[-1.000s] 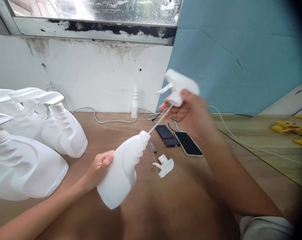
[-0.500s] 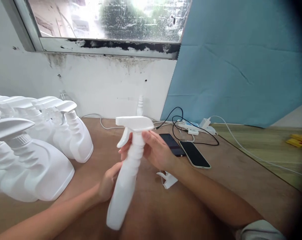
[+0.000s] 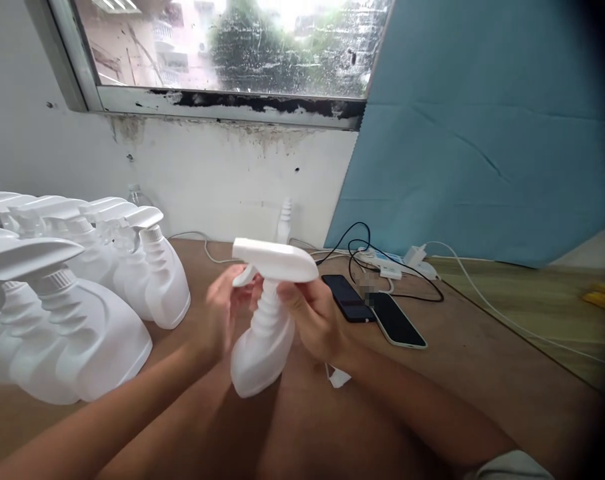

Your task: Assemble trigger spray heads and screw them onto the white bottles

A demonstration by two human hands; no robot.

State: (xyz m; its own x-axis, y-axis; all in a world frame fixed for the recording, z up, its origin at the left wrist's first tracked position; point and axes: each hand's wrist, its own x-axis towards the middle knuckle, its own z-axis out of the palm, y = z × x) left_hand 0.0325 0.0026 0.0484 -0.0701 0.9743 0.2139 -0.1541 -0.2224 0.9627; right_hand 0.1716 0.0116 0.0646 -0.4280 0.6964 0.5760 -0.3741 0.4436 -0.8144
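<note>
A white spray bottle (image 3: 262, 360) stands nearly upright, slightly tilted, with a white trigger sprayer head (image 3: 277, 259) on its neck. The fingers of my right hand (image 3: 315, 323) are closed round the collar, thumb on the near side. My left hand (image 3: 215, 317) is beside the neck, fingertips by the trigger. Motion smears this hand, and the bottle partly hides its fingers, so its grip is unclear. Behind the sprayer head, the ribbed neck of another white bottle (image 3: 285, 217) shows. A loose white sprayer part (image 3: 339, 379) lies below my right wrist, mostly covered by it.
Several white spray bottles (image 3: 102, 333) with sprayer heads stand in rows at the left. Two phones (image 3: 349, 298) lie at the right, near black and white cables and a power strip (image 3: 389, 261). A wall with a window (image 3: 282, 53) and blue cloth (image 3: 472, 133) rises behind.
The bottle's base has swung up and away from me, and the bottle is now more upright. My left hand has come up from the bottle's body towards the trigger. My right hand stays at the collar.
</note>
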